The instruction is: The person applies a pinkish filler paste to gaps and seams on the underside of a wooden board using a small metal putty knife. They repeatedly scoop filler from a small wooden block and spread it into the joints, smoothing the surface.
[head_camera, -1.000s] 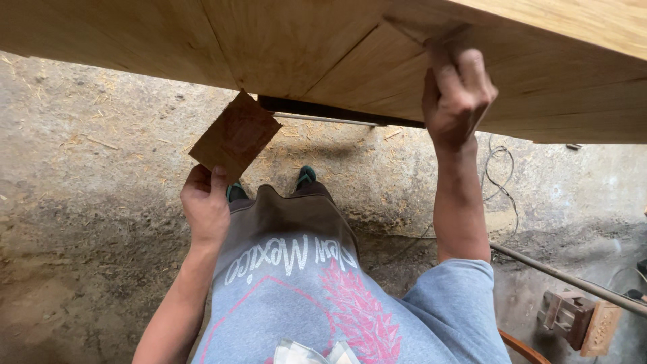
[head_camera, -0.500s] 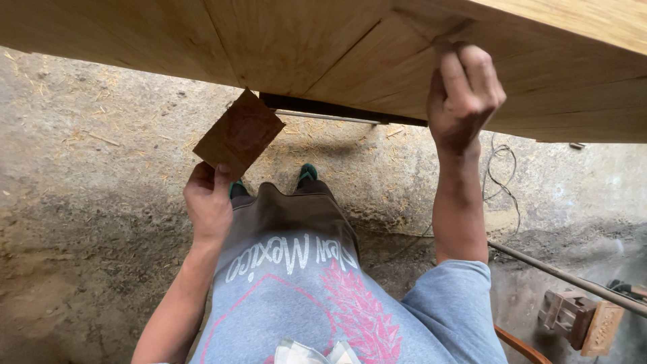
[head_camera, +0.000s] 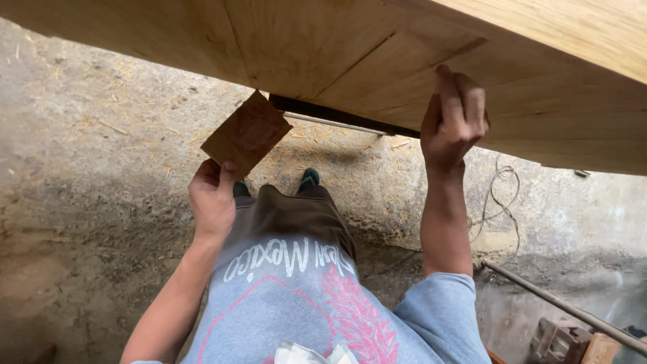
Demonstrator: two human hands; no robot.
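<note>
A large pale wooden panel of glued boards fills the top of the head view, its edge running down to the right. My right hand presses on the panel's surface with fingers curled over a small piece of sandpaper that is mostly hidden beneath them. Lower left, my left hand holds a brown square sheet of sandpaper by one corner, just below the panel's near edge and apart from the wood. A dark metal bar shows under the panel between my hands.
The floor is rough concrete strewn with sawdust. A thin wire coils on the ground at the right. A long metal rod and a small wooden block lie at the bottom right. My feet stand below the panel.
My right hand has slid a little to the right and downward along the panel. My left hand has kept the sandpaper sheet nearly still.
</note>
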